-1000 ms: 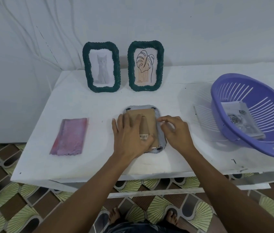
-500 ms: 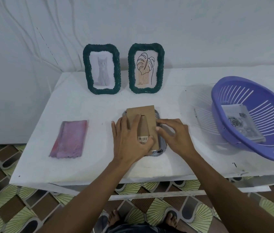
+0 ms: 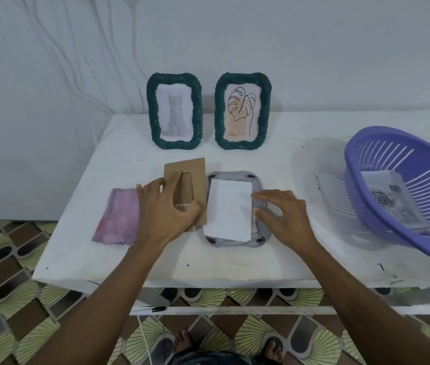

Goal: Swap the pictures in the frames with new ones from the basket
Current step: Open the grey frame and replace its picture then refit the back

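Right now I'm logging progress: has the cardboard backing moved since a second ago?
Yes. The cardboard backing has slid left off the grey frame, toward the pink cloth.

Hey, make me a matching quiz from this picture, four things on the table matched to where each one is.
Things:
1. cardboard backing
2. white sheet
3. pink cloth
4. purple basket

Places:
A. right end of the table
B. lying on the face-down grey frame
C. left end of the table
D. under the left hand, beside the grey frame

Pairs: 1-D, 2-B, 3-C, 4-A
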